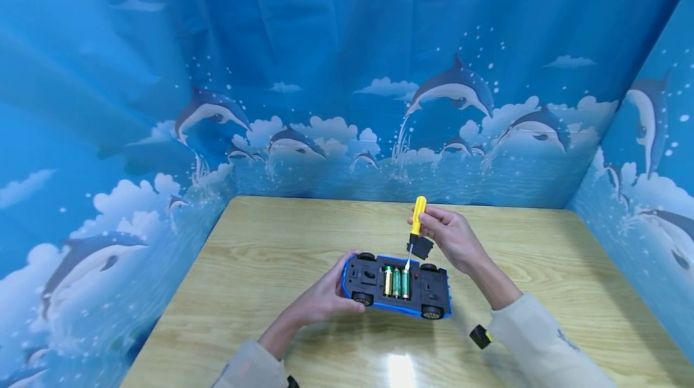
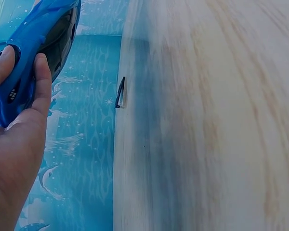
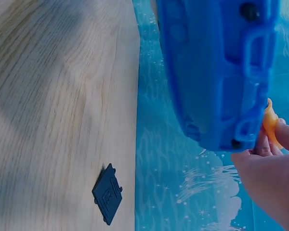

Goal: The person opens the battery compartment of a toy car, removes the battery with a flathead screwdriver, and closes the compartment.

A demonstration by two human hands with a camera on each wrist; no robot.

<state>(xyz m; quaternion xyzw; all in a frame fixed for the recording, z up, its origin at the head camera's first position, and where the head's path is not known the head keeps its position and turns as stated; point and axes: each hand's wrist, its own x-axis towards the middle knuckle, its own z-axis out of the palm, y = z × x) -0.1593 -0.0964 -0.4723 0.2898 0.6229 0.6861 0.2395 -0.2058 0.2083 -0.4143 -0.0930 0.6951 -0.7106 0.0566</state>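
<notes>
A blue toy car [image 1: 347, 282] is held upside down above the table, its black underside facing up. My left hand [image 1: 328, 297] grips it by its left end, thumb at a wheel; in the left wrist view that hand [image 2: 19, 144] has its thumb and a finger along the blue side. Three green-and-gold batteries [image 1: 397, 283] lie side by side in the uncovered compartment. My right hand [image 1: 452, 237] holds a screwdriver [image 1: 418, 214] by its yellow handle, with the metal tip at the upper end of the rightmost battery. In the right wrist view, the car's blue end partly hides the screwdriver.
A black battery cover [image 3: 107, 195] lies on the wooden table [image 1: 260, 237] behind the car. Blue curtains [image 1: 303, 75] with dolphins stand along the table's back and sides. Black wrist camera parts [image 1: 479, 337] stick out by the right sleeve.
</notes>
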